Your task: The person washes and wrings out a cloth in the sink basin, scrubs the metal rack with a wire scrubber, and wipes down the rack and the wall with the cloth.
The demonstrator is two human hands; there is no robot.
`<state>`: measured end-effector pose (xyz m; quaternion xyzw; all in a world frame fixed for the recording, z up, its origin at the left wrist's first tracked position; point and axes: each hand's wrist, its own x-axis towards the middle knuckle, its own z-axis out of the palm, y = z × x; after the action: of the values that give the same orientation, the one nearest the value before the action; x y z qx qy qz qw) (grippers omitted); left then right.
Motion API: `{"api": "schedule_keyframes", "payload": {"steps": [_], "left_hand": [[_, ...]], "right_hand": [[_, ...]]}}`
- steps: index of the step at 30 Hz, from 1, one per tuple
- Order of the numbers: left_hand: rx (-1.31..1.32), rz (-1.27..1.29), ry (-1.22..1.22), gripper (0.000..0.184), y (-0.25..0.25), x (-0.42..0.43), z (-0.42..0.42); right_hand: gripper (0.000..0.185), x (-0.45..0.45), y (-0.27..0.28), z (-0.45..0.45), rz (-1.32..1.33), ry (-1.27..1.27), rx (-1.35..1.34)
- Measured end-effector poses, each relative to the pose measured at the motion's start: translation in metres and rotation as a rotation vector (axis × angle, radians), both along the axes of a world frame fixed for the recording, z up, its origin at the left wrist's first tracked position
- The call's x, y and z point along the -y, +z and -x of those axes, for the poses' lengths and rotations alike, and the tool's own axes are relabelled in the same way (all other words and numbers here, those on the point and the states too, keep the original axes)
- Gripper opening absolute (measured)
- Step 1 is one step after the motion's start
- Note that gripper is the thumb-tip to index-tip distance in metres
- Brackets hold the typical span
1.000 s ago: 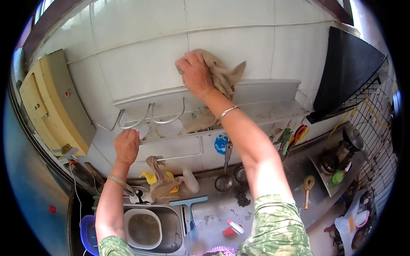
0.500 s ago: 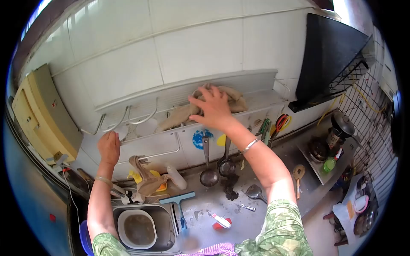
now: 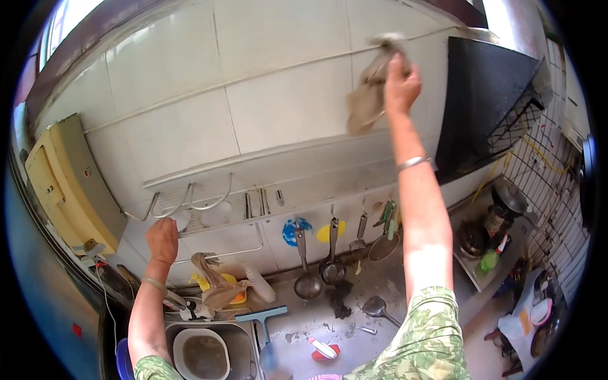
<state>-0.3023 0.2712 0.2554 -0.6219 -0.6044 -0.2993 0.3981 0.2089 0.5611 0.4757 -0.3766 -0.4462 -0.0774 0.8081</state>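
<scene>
High on the tiled wall (image 3: 285, 107), near the black range hood (image 3: 484, 95), my right hand (image 3: 402, 85) is closed on a brownish cloth (image 3: 368, 101) that hangs down to its left, partly blurred. Below it runs the metal wall shelf (image 3: 304, 196), with wire holders at its left part. My left hand (image 3: 163, 240) is closed at the left front end of the shelf, its fingers wrapped at the rail there. Ladles (image 3: 308, 285) hang from hooks under the shelf.
A yellowish box (image 3: 73, 190) is mounted on the wall at left. Below are a sink with a basin of murky water (image 3: 202, 354), a blue squeegee (image 3: 263, 315), a white bottle (image 3: 261, 285), a spatula (image 3: 375, 306), and a green spray bottle (image 3: 489, 260) near the stove.
My right hand has lifted the cloth off the shelf and moved up and right onto the wall near the hood. My left hand stays at the shelf's left end.
</scene>
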Motion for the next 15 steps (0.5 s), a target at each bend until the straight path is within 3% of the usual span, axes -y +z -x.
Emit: {"api": "schedule_keyframes", "payload": {"steps": [1,4,5,7,8,10,12,15], "left_hand": [[0.007,0.003,0.011,0.017,-0.001,-0.001,0.002],[0.019,0.01,0.019,0.016,-0.004,-0.003,0.004],[0.02,0.005,0.013,0.016,-0.004,-0.002,0.004],[0.034,-0.017,-0.007,0.016,-0.005,-0.005,0.003],[0.039,-0.027,-0.023,0.015,-0.007,-0.007,0.007],[0.04,-0.029,-0.041,0.014,-0.012,-0.01,0.007],[0.013,-0.018,-0.034,0.013,-0.007,-0.007,0.007],[0.017,-0.055,-0.064,0.013,-0.005,-0.006,0.003]], "right_hand": [[0.065,0.001,0.021,-0.012,-0.078,-0.042,0.041],[0.06,-0.082,0.015,-0.016,0.097,-0.254,0.216],[0.059,-0.055,0.001,0.011,0.157,-0.356,0.172],[0.048,-0.039,-0.019,0.045,0.411,-0.052,0.387],[0.034,-0.03,-0.044,0.073,-0.137,-0.42,0.489],[0.027,0.014,-0.073,0.114,-0.054,-0.311,0.694],[0.024,0.037,-0.089,0.125,-0.179,0.067,0.921],[0.026,0.072,-0.046,0.123,-0.241,0.101,0.728]]}}
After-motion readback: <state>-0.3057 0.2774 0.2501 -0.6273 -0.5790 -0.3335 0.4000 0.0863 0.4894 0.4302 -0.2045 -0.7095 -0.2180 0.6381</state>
